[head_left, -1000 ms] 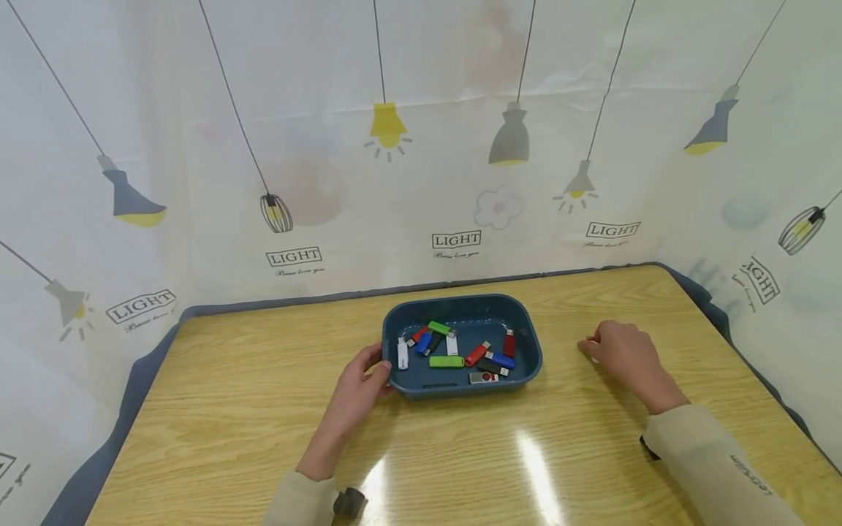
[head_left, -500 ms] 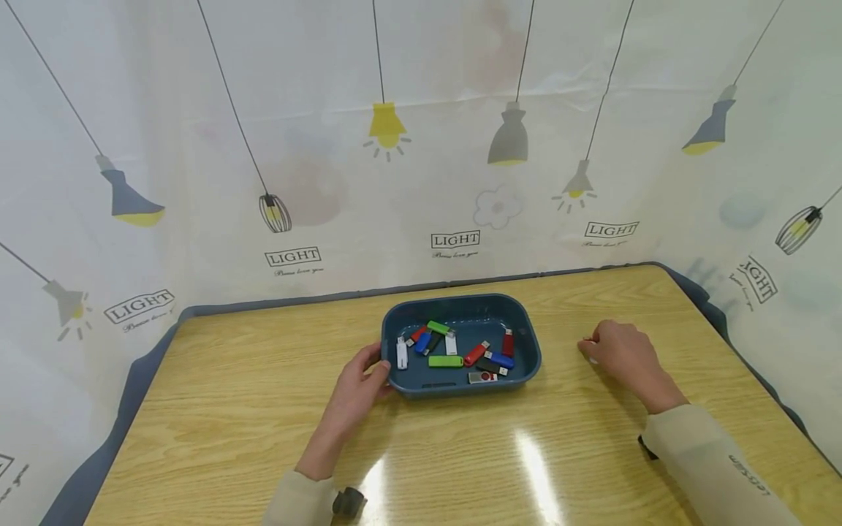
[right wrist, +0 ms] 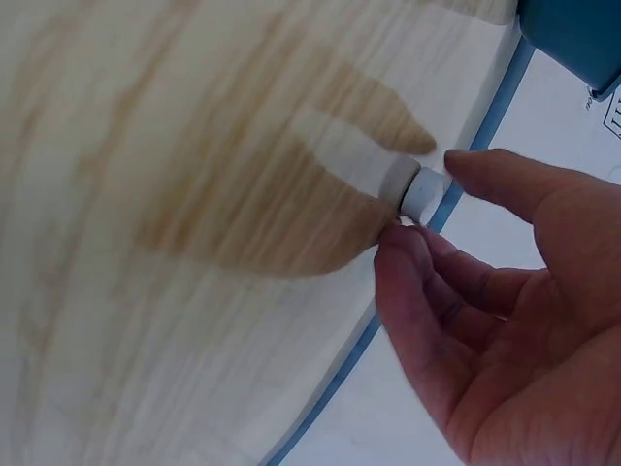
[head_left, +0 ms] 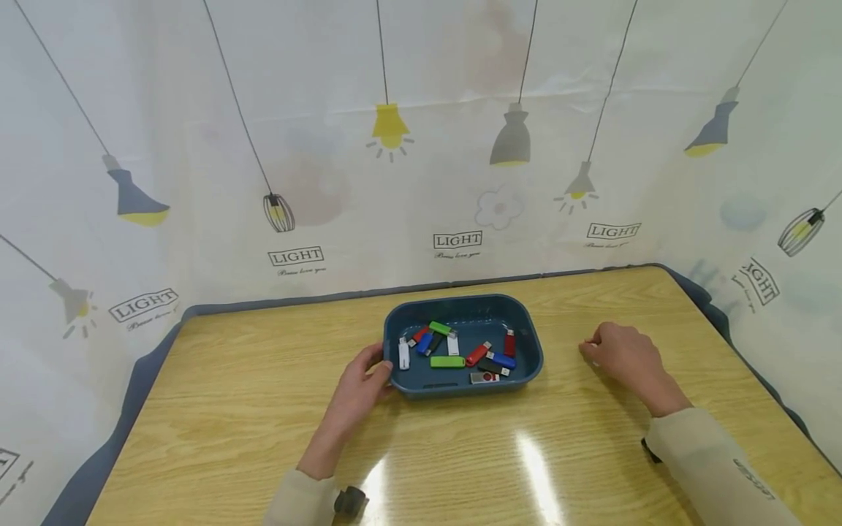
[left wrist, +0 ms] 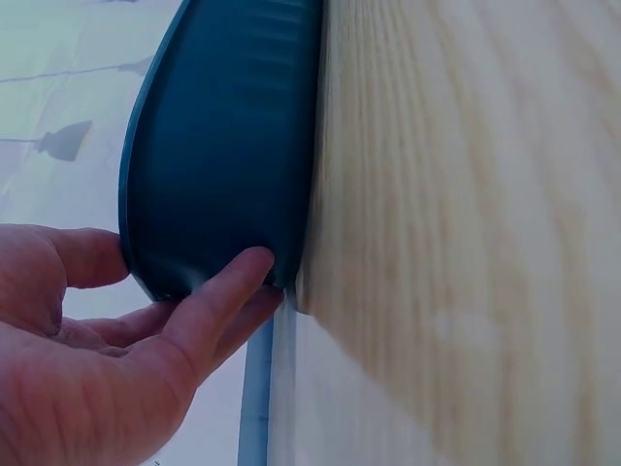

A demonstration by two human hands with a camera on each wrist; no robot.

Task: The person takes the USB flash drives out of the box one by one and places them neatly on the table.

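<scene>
In the head view, a dark blue plastic tray [head_left: 421,393] holds several USB flash drives, among them a green one [head_left: 447,361], a white one [head_left: 404,353], a dark red one [head_left: 509,342] and a swivel one with a metal cover [head_left: 484,378]. The person's left hand [head_left: 358,387] holds the tray's left end; in the left wrist view, the thumb is at the rim and other fingers lie against the lower wall. Right of the tray, the right hand [head_left: 631,358] has its fingertips around a small white rounded piece [right wrist: 423,197] at the tabletop. Its kind cannot be told.
The wooden table [head_left: 250,409] bears the tray and glossy light reflections toward its near side. A cloth [head_left: 355,197] printed with lamps hangs behind and along both sides. Each wrist wears a dark strap, seen at the left sleeve [head_left: 302,497] and right sleeve [head_left: 710,453].
</scene>
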